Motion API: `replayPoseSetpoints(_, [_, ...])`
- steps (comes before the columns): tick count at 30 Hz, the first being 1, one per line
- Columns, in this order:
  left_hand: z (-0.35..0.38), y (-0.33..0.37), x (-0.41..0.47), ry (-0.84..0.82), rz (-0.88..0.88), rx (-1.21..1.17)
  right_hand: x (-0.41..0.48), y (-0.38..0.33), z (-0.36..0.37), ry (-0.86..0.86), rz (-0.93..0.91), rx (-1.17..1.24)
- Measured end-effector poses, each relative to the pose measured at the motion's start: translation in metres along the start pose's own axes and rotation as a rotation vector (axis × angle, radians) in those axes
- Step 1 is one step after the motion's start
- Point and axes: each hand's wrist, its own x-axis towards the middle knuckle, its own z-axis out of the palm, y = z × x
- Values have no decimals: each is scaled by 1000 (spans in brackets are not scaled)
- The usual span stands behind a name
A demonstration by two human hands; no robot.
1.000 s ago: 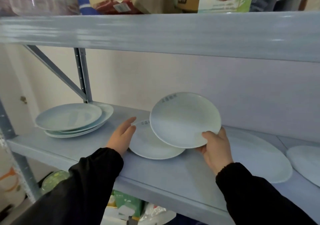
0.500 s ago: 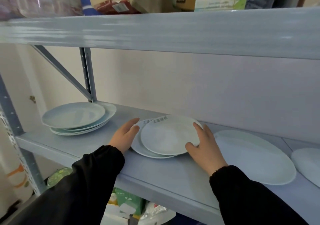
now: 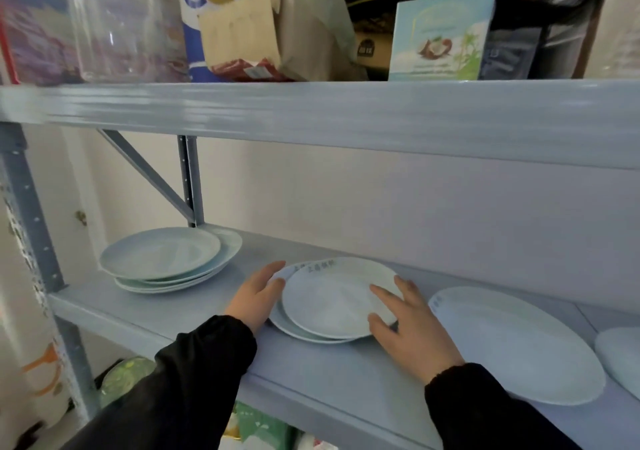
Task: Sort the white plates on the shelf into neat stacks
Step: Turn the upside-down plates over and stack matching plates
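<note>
Two small white plates lie one on the other in the middle of the grey shelf (image 3: 194, 314). The top plate (image 3: 332, 299) sits a little to the right of the lower plate (image 3: 287, 328). My left hand (image 3: 258, 295) rests against the left rim of the lower plate, fingers apart. My right hand (image 3: 408, 325) lies on the right rim of the top plate, fingers spread over its edge. A stack of larger white plates (image 3: 166, 259) stands at the far left. A large plate (image 3: 516, 342) lies to the right, and another plate (image 3: 620, 356) shows at the right edge.
The upper shelf beam (image 3: 346, 113) hangs low above the plates, loaded with boxes and bags, among them a coconut-print box (image 3: 440, 33). A grey upright post (image 3: 190, 179) and diagonal brace stand behind the left stack. Packages sit on the level below.
My right hand lowered the small plate it held tilted in the air onto the other small plate. My left hand stayed at that plate's left rim. The camera tilted upward.
</note>
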Motion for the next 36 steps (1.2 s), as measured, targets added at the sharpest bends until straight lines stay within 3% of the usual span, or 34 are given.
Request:
replayPoseSetpoints(6, [-1,-6,-1,11,14,37,-8,1,-3,-5,-46,-120])
replayPoseSetpoints(10, [1,3,-4,166,73,163,-21,4,-18,41,-62,-287])
replayPoseSetpoints(14, [26,30,-22,320,404,313,-41,18,-39,83,-48,-370])
replayPoseSetpoints(19, [110,75,-55,168,886,424,-75,56,-77,119,59,-419])
replayPoseSetpoints(23, [162,101,-79,51,1094,459,-102,89,-108,144,167,-419])
replayPoseSetpoints(25, [181,105,-84,-69,1101,452,-113,101,-121,139,212,-407])
replayPoseSetpoints(32, [222,110,-86,-423,848,673,-137,124,-143,168,323,-294])
replayPoseSetpoints(36, [216,106,-83,-451,825,597,-139,130,-140,201,314,-258])
